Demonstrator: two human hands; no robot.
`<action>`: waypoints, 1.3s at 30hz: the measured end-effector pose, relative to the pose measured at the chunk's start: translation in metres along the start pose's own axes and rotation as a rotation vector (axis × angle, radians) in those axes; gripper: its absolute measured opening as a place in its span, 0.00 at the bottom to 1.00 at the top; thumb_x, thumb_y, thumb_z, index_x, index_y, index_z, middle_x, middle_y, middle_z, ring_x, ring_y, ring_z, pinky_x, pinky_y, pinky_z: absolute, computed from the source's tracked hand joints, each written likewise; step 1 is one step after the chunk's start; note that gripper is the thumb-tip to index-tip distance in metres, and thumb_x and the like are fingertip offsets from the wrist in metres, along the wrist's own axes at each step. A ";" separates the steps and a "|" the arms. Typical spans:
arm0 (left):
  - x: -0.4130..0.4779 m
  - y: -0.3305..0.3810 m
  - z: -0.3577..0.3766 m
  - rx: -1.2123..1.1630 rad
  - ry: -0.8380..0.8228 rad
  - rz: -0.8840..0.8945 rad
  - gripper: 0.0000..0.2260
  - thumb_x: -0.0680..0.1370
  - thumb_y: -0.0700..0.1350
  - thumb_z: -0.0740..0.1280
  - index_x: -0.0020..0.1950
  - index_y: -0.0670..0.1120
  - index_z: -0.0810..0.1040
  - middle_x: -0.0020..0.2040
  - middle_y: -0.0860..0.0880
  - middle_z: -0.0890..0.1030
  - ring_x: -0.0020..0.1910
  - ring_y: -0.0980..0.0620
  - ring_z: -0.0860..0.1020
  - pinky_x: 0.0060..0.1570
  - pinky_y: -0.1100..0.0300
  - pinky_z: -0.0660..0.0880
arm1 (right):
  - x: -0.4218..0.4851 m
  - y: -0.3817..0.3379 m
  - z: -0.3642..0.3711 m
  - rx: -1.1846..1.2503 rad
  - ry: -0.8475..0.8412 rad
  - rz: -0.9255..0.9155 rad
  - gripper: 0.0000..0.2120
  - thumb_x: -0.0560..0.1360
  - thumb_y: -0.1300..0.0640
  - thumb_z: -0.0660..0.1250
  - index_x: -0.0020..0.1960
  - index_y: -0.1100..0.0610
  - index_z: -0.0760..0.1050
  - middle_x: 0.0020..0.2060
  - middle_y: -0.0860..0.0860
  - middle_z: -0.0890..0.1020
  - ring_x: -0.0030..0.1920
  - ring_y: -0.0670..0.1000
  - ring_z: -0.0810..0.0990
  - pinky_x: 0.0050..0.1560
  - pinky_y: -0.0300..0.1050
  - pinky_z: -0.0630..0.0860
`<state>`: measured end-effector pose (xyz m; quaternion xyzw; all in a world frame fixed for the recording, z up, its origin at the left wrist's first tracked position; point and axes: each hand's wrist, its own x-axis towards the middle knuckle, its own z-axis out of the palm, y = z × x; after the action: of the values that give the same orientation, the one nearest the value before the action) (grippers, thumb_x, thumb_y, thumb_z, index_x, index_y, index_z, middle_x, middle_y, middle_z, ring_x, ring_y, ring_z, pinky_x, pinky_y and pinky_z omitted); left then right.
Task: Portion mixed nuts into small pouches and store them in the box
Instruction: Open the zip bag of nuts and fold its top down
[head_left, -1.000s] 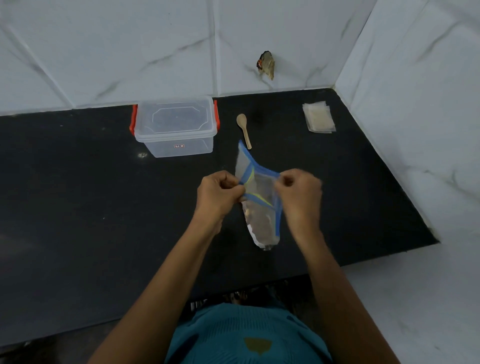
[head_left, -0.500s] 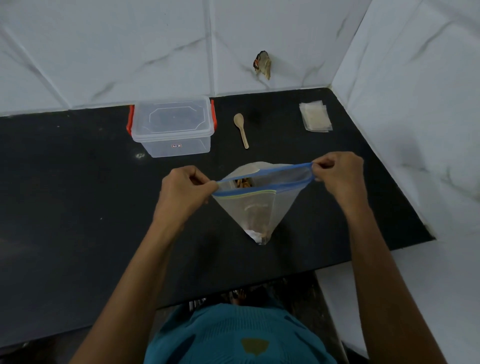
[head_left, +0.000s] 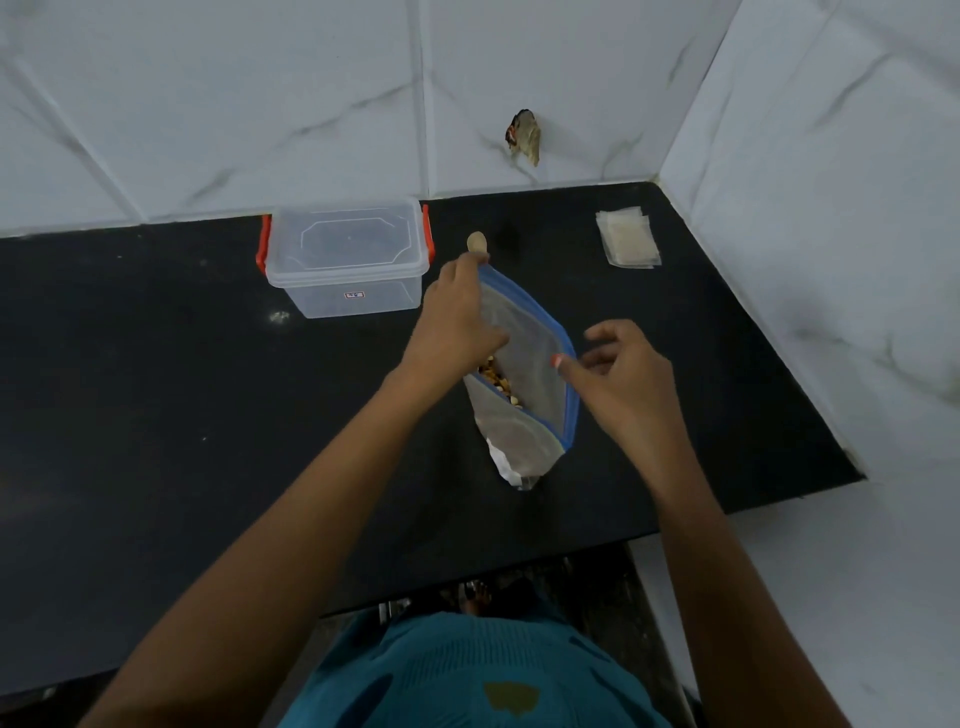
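A clear zip bag (head_left: 524, 364) with a blue seal strip stands open on the black counter (head_left: 156, 415), mixed nuts (head_left: 496, 382) showing inside. My left hand (head_left: 457, 322) grips the far end of the bag's rim. My right hand (head_left: 618, 374) touches the near right rim with thumb and fingertip, fingers loosely curled. A lidded clear box (head_left: 345, 257) with orange latches sits behind on the left. The wooden spoon (head_left: 477, 243) lies beyond my left hand, mostly hidden. Small empty pouches (head_left: 627, 244) are stacked at the back right.
White marble-look walls close the back and right sides. The counter's front edge (head_left: 727, 514) runs just below the bag. A small scrap (head_left: 524, 135) sticks to the back wall.
The bag's mouth, stretched wide left to right before, now runs front to back. My left hand moved forward and right to the far rim. My right hand moved back towards me and loosened.
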<state>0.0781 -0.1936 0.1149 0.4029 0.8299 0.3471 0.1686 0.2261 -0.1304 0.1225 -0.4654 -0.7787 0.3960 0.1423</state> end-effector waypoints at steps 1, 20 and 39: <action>0.006 0.000 0.002 0.026 0.053 0.011 0.32 0.72 0.38 0.70 0.71 0.45 0.60 0.69 0.44 0.64 0.66 0.47 0.67 0.63 0.57 0.68 | -0.005 0.001 0.003 -0.022 -0.037 0.033 0.25 0.71 0.51 0.69 0.64 0.53 0.64 0.50 0.49 0.73 0.47 0.45 0.74 0.45 0.38 0.71; -0.031 -0.009 -0.040 0.062 0.063 -0.023 0.06 0.74 0.42 0.69 0.49 0.42 0.79 0.42 0.49 0.77 0.41 0.56 0.75 0.45 0.64 0.71 | 0.022 -0.001 -0.045 -0.074 0.048 0.069 0.08 0.72 0.63 0.69 0.49 0.54 0.76 0.41 0.50 0.78 0.42 0.47 0.77 0.44 0.43 0.73; -0.058 -0.025 -0.017 0.013 0.126 -0.175 0.06 0.75 0.45 0.67 0.50 0.44 0.79 0.42 0.51 0.77 0.37 0.59 0.75 0.35 0.70 0.70 | -0.006 0.034 -0.020 -0.151 0.145 0.182 0.17 0.72 0.53 0.69 0.58 0.57 0.71 0.48 0.51 0.71 0.43 0.45 0.73 0.38 0.36 0.69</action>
<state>0.0907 -0.2575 0.1095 0.3072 0.8731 0.3504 0.1432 0.2615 -0.1170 0.1105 -0.5708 -0.7486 0.3128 0.1261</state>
